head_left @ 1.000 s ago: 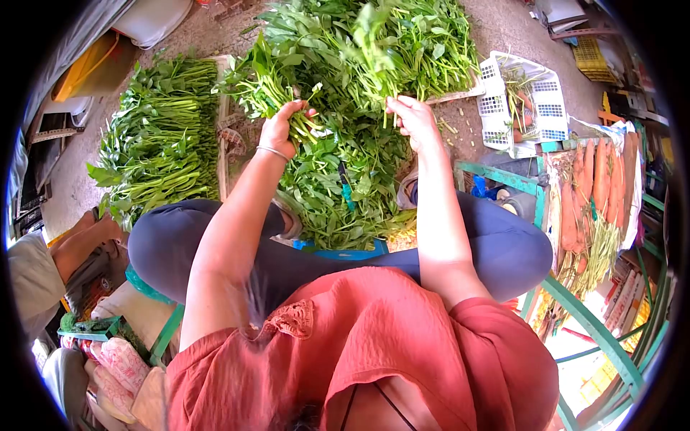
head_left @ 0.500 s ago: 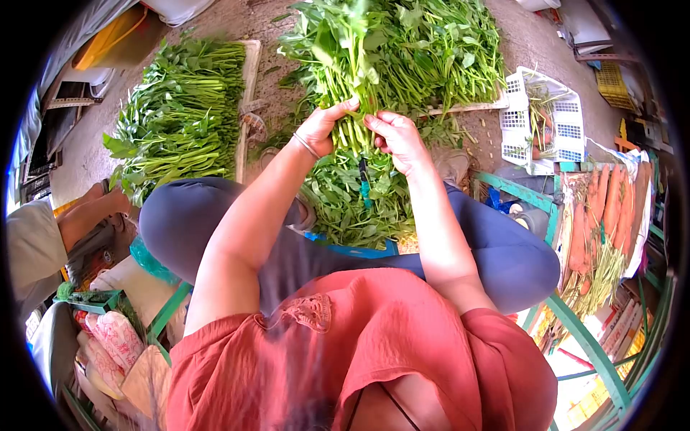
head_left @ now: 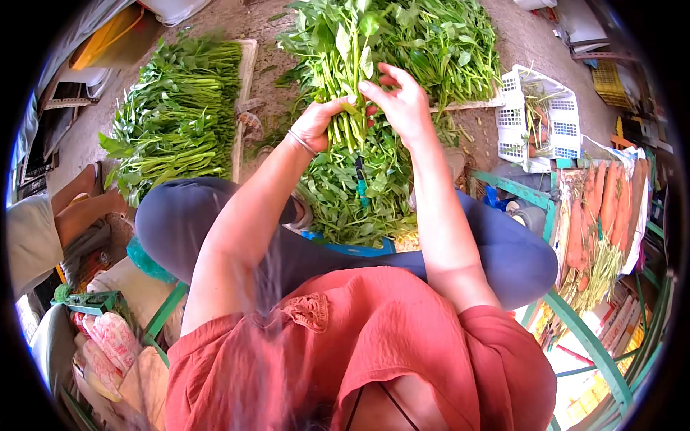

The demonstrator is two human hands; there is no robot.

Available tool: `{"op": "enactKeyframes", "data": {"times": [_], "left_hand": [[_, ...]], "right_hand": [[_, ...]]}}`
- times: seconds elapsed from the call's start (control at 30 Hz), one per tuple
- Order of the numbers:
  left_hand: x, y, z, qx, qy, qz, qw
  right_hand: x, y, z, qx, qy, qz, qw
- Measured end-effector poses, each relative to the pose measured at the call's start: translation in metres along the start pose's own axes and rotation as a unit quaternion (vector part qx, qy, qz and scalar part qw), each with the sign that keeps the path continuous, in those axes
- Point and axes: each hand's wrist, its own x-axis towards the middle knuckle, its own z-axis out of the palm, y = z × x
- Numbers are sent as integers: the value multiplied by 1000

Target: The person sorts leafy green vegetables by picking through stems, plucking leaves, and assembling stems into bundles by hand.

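Observation:
My left hand [head_left: 316, 128] is closed around the stems of an upright bunch of water spinach [head_left: 346, 57], its thumb across the front. To the right of those stems, my right hand [head_left: 402, 104] is open, thumb and fingers apart, with the thumb tip close to the bunch. Below both hands lies a pile of loose leafy greens [head_left: 359, 219] between my legs. A small black and teal item [head_left: 361, 185] shows among these leaves; its kind is unclear. Behind the held bunch, a larger heap of greens [head_left: 449, 54] rests on a white tray.
Stacked greens [head_left: 176, 115] fill another tray at the left. On the right stand a white plastic basket [head_left: 511, 118] with scraps and a green metal frame [head_left: 596, 355] beside carrots [head_left: 604, 208]. Another person's leg [head_left: 90, 212] is at the far left.
My right hand has come off the stems, moving up and slightly right as its fingers spread. The left hand still holds the bunch in nearly the same place.

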Motion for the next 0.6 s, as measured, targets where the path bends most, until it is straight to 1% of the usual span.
{"op": "enactKeyframes", "data": {"times": [0.07,0.1,0.13,0.17,0.2,0.3,0.37,0.47,0.53,0.6], "left_hand": [[0,-1,3,-7,-5,5,1000],[0,-1,3,-17,-8,12,1000],[-2,-1,2,-28,-9,21,999],[0,0,-1,-2,-11,22,1000],[0,1,-3,-5,-9,25,1000],[-1,3,-8,16,15,3,1000],[0,4,-7,2,17,15,1000],[0,3,-10,-16,18,23,999],[1,3,-8,-22,17,21,999],[4,1,-3,24,65,56,996]], "right_hand": [[15,0,4,91,-56,17,994],[19,0,4,96,-79,71,990],[19,2,6,96,-82,71,989],[18,4,9,127,-53,78,987],[15,7,11,157,-24,88,983],[6,15,9,206,-6,100,973],[-1,17,9,233,17,115,966],[-7,21,10,272,47,107,955],[-11,18,11,273,38,115,954],[-16,15,14,255,57,63,963]]}}
